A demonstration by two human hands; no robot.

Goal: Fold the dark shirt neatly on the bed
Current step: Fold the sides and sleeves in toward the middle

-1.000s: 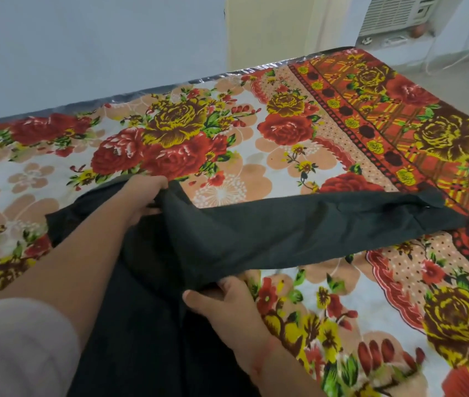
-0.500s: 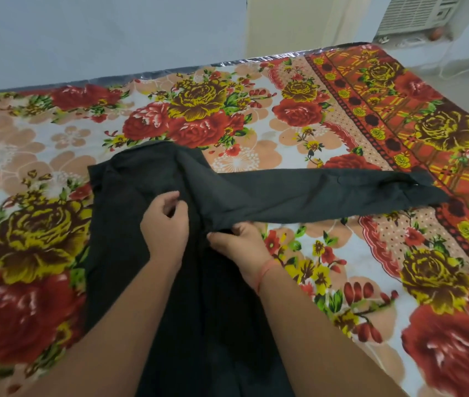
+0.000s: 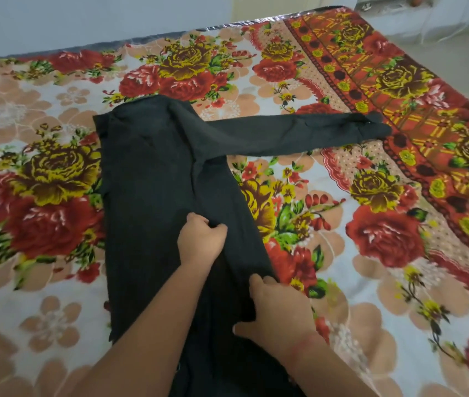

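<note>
The dark shirt point(image 3: 153, 179) lies lengthwise on the bed, its body running from the middle down toward me. One long sleeve point(image 3: 299, 133) stretches flat to the right, ending near the bed's red border. My left hand point(image 3: 200, 240) pinches a fold of the fabric in the middle of the shirt body. My right hand point(image 3: 277, 308) grips the shirt's right edge lower down, fingers curled over the cloth. The shirt's lower part is hidden under my forearms.
The bed is covered by a floral sheet point(image 3: 55, 224) with red and yellow roses and a red patterned border point(image 3: 399, 90) on the right. A pale wall point(image 3: 84, 18) stands behind the bed's far edge. Bare floor point(image 3: 456, 47) lies at the far right.
Both hands have slid down the shirt body toward me, the right one lowest at the side edge. The view has tilted down, and the sleeve still lies stretched out to the right.
</note>
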